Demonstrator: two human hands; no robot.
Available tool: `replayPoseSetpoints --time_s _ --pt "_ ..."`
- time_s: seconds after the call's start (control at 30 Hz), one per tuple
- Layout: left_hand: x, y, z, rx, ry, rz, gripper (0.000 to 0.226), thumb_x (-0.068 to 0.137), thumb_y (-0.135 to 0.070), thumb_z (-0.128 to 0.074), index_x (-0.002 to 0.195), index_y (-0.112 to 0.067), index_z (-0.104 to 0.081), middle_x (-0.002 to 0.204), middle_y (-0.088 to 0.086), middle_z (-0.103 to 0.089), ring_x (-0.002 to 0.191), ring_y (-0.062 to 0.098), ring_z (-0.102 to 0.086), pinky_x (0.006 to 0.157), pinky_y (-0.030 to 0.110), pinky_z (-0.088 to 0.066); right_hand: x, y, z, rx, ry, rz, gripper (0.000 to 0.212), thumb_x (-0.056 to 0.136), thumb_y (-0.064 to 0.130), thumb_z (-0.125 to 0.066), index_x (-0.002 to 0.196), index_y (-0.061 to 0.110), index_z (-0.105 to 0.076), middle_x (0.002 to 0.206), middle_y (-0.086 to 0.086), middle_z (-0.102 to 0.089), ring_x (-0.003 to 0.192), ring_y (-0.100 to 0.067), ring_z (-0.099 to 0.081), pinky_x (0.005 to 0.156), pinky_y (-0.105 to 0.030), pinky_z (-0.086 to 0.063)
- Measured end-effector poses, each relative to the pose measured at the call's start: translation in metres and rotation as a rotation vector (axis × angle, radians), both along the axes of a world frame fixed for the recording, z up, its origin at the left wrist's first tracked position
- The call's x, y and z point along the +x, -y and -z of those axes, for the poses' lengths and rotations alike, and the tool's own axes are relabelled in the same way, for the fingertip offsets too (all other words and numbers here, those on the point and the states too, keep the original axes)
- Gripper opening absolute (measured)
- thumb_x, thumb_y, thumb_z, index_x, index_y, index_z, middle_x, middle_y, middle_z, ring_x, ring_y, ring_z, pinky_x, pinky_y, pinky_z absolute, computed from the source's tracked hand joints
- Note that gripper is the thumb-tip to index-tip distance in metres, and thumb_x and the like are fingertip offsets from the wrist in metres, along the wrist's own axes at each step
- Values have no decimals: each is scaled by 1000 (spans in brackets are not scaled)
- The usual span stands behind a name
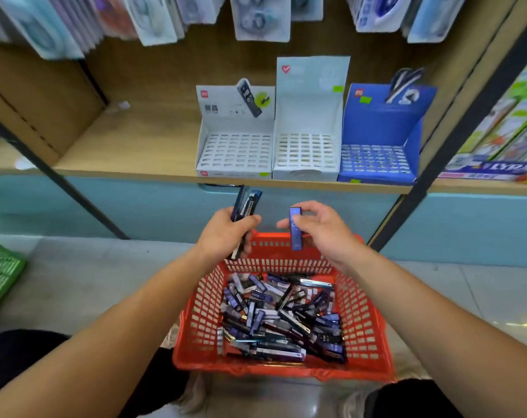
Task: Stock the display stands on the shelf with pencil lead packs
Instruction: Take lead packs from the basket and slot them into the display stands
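While the left hand (223, 235) grips several packs (247, 203), the right hand (324, 232) pinches one pack (295, 229).

- Basket (361, 312): glossy moulded plastic, seen at 6 o'clock.
- Lead packs (295, 229): glossy plastic.
- Display stands (309, 116): matt card, seen at 1 o'clock.
- Shelf (135, 137): matt wood grain.

1. Light wooden shelf board (129, 140), with a matching wood-grain back panel (165, 64) behind it.
2. Dark metal uprights slant across the frame, one left (75, 191) and one right (455, 146).
3. Pale blue cabinet front (135, 206) runs below the shelf edge.
4. Glossy pale grey tiled floor (75, 282); bright light reflections on it at far right.
5. Blurred blister-packed goods (256, 19) hang in a row above the shelf.
6. Green plastic lattice basket (0, 273) on the floor at the left edge.
7. Colourful boxes (512, 167) in the next bay on the right, one marked "LYRA".
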State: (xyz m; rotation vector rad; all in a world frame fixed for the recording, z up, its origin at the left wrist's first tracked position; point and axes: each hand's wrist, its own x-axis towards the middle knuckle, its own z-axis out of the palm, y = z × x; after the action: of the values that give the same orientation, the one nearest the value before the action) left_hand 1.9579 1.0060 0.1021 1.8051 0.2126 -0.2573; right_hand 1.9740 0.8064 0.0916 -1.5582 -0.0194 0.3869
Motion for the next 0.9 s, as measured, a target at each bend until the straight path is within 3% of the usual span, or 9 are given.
replayPoseSetpoints --time_s 0.13,0.3,0.47,0.57,0.63,0.73,0.9 --pt "2 -14 -41 14 41 50 25 100 -22 -61 82 -14 -47 58 3 -49 41 17 -42 42 27 -37 14 1 -46 -47 123 54 20 95 -2 -62 98 17 -57 83 -6 -69 66 -15 -66 59 -25 -58" --pt "16 -22 -73 63 71 95 25 100 -25 -61 85 -13 -45 60 4 -47 43 17 -39 43 28 -34 38 9 -79 -183 212 69 18 90 1 -70 95 16 -62 79 -9 -71 63 -14 -65 64 -28 -57" --pt "43 -13 -63 93 58 121 27 99 -23 -63 83 -14 -44 60 4 -43 43 17 -34 42 27 -31 72 36 -73 -325 215 42 12 91 4 -70 94 15 -65 77 -15 -69 68 -18 -62 65 -26 -57" --pt "64 8 -49 80 62 141 27 98 -24 -64 83 -14 -44 58 2 -44 44 18 -33 41 26 -30 100 69 -65 -397 229 140 13 90 4 -71 92 16 -68 82 -13 -68 63 -14 -66 65 -25 -59" --pt "80 27 -41 80 71 156 27 98 -23 -64 82 -14 -44 54 -1 -45 42 17 -33 39 25 -31 121 94 -60 -419 250 238 13 90 6 -72 91 18 -70 87 -14 -71 64 -15 -68 71 -32 -62" --pt "105 49 -31 75 85 164 27 98 -25 -64 81 -15 -47 51 -5 -47 43 19 -37 42 26 -32 150 123 -49 -448 299 346 13 90 10 -73 90 23 -71 85 -7 -73 70 -18 -72 78 -41 -62" --pt "117 46 -13 92 115 163 27 98 -28 -65 79 -17 -50 54 0 -51 44 20 -44 45 28 -38 184 133 -29 -498 407 436 18 90 14 -74 88 31 -69 86 10 -71 85 -16 -71 85 -46 -59"
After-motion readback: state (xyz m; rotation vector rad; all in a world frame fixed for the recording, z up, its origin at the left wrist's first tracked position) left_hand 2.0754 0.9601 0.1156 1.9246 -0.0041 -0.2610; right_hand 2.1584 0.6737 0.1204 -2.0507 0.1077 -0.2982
